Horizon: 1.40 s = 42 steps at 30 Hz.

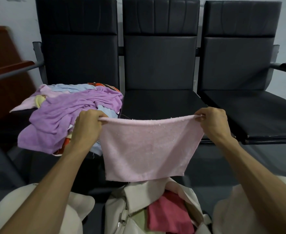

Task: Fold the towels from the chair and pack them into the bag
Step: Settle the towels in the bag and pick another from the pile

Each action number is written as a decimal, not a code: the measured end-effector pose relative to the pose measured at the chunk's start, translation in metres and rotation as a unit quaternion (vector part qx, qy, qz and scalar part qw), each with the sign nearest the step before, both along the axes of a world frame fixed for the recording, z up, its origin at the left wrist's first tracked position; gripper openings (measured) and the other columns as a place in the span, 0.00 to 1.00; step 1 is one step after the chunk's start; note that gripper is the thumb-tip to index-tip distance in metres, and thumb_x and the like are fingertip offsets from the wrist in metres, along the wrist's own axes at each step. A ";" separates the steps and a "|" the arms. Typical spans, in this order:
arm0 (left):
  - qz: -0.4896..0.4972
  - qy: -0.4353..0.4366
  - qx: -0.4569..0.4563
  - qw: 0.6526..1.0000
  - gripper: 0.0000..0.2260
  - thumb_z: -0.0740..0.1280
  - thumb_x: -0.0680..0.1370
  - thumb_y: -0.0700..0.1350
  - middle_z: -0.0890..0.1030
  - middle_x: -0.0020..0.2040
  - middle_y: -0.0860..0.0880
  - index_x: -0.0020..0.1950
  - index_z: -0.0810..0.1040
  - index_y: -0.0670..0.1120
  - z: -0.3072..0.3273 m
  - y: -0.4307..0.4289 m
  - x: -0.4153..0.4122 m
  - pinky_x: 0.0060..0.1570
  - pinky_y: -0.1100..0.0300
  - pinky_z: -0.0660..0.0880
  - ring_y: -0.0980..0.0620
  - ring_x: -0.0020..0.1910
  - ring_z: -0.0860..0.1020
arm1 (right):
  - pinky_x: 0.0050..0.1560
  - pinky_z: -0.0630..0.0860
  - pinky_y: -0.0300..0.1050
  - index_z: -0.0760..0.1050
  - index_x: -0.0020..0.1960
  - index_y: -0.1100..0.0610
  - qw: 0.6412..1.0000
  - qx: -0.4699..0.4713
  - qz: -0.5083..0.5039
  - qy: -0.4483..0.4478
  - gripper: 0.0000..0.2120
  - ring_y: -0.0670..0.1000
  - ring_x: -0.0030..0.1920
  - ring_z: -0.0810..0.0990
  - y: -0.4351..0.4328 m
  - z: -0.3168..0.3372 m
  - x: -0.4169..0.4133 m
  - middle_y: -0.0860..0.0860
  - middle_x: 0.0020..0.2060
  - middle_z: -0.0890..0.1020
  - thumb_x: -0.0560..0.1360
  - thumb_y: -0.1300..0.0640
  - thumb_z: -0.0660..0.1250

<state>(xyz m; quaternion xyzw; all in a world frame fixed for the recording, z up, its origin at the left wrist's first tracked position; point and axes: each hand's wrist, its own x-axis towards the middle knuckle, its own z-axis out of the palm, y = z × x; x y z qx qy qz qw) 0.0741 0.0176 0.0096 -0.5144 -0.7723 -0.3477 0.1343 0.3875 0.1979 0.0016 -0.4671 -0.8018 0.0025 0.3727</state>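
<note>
Pinches one top corner of the pink towel [147, 149] in the left hand [86, 123], fingers curled round the bunched edge. Pinches the other top corner in the right hand [213, 122] the same way, knuckles up. Holds the towel in the air, spread flat between both hands, with the top edge sagging slightly at the middle and the lower edge hanging free just above the bag [120, 210]. Below, between the knees, an open cream bag with the zip parted, and inside it a red towel [169, 213] beside a green towel [140, 218], the green one nearer the zip. Just beyond the left hand, on the seat of the left chair [78, 56], a loose pile [81, 98] of unfolded towels. On top of it a crumpled purple towel [54, 125], draped over the seat's front edge. Under and around that, pale blue, pale pink and yellow pieces and a red patterned one. Behind the pink towel, the middle chair [160, 65], and to its right the right chair [240, 65], all three black and joined in a row against a pale wall. At far left, a brown wooden panel [2, 53].
</note>
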 end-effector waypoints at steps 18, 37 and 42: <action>-0.107 -0.470 0.034 0.876 0.07 0.60 0.82 0.36 0.81 0.48 0.40 0.53 0.78 0.40 0.037 0.049 0.003 0.36 0.58 0.82 0.43 0.38 0.85 | 0.34 0.82 0.52 0.79 0.46 0.57 0.989 -0.131 -0.031 0.067 0.11 0.51 0.22 0.80 0.029 0.049 -0.004 0.54 0.32 0.81 0.78 0.61 0.58; -0.084 -0.389 0.041 0.916 0.09 0.60 0.81 0.39 0.80 0.50 0.42 0.46 0.78 0.49 0.028 0.173 -0.016 0.57 0.45 0.76 0.45 0.51 0.79 | 0.45 0.71 0.40 0.82 0.55 0.61 0.995 -0.046 -0.010 0.093 0.10 0.52 0.44 0.80 0.126 0.046 -0.031 0.55 0.47 0.85 0.79 0.60 0.63; -0.099 -0.357 -0.034 0.928 0.11 0.59 0.81 0.38 0.82 0.48 0.45 0.45 0.76 0.52 -0.022 0.131 -0.004 0.53 0.45 0.78 0.43 0.50 0.81 | 0.42 0.69 0.39 0.83 0.51 0.61 0.990 -0.140 0.009 0.011 0.09 0.55 0.45 0.81 0.092 0.009 -0.004 0.55 0.43 0.85 0.77 0.61 0.65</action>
